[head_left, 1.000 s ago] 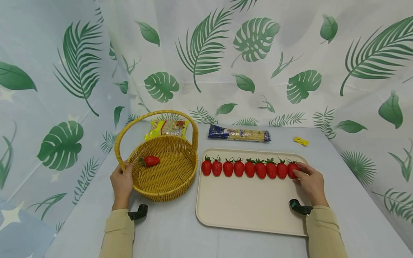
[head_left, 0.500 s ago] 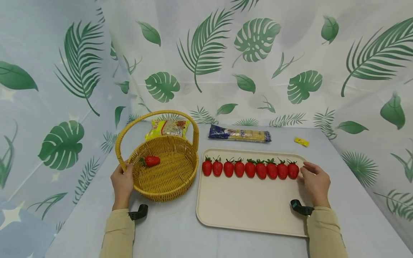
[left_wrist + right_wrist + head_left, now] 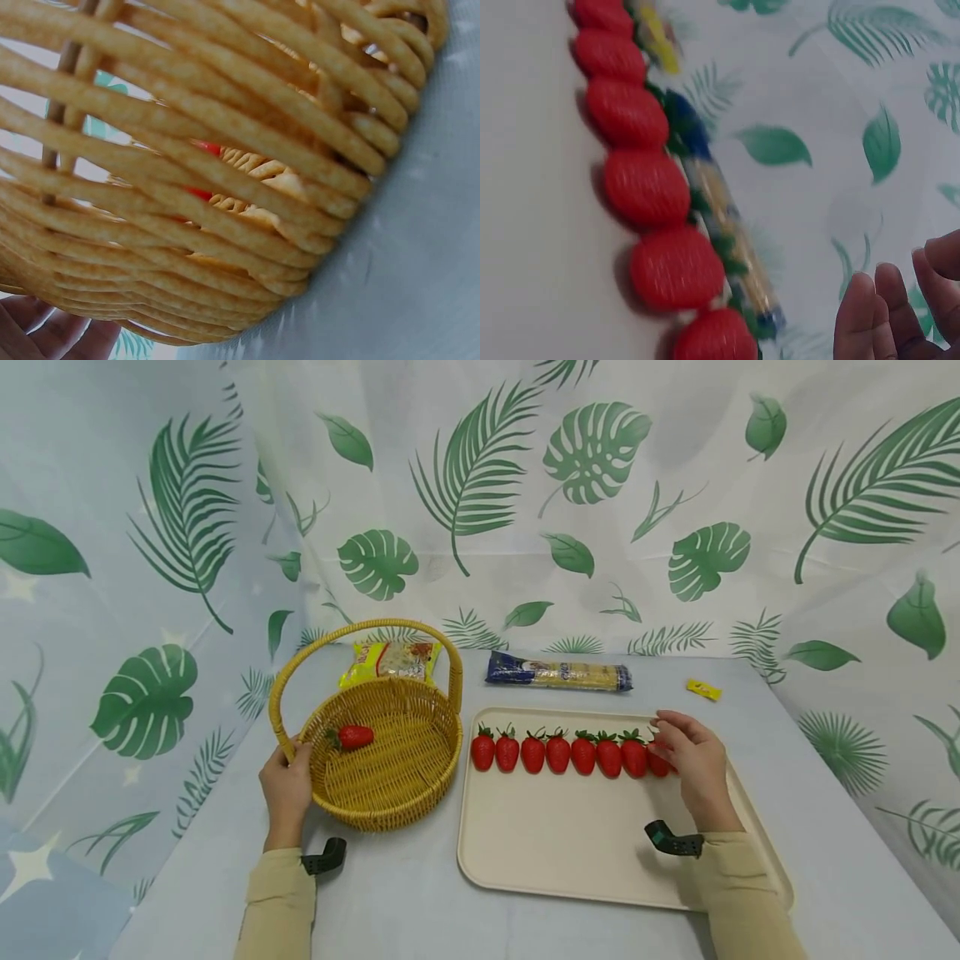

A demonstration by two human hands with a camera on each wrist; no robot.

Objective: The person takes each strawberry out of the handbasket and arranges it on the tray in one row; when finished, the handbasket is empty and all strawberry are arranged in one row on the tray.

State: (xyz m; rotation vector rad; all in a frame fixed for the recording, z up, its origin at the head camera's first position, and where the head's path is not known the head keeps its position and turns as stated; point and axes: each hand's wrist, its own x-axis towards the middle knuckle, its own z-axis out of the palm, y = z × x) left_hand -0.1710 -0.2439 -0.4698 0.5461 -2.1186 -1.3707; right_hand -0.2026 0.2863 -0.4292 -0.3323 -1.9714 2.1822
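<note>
My left hand [image 3: 287,789] grips the left side of a yellow wicker basket [image 3: 446,772] where its tall handle meets the rim. Inside lies a single strawberry [image 3: 355,737], glimpsed as red through the weave in the left wrist view. To the right, a beige tray [image 3: 570,835] carries a row of several red strawberries [image 3: 533,752] with green tops along its far side. Over the row's right end hovers my right hand [image 3: 697,764], holding nothing, its fingers [image 3: 855,307] apart from the fruit. That hand hides the last strawberry almost wholly in the head view.
Behind the basket lies a yellow snack bag [image 3: 393,662]. A long blue-and-yellow packet [image 3: 558,672] rests beyond the tray, and a small yellow wrapper [image 3: 703,690] sits at the back right. Leaf-patterned cloth [image 3: 480,560] rises behind the table.
My right hand let go of the rightmost strawberry and drew off to the right, then came back left over the row's end. The left hand kept its grip on the basket.
</note>
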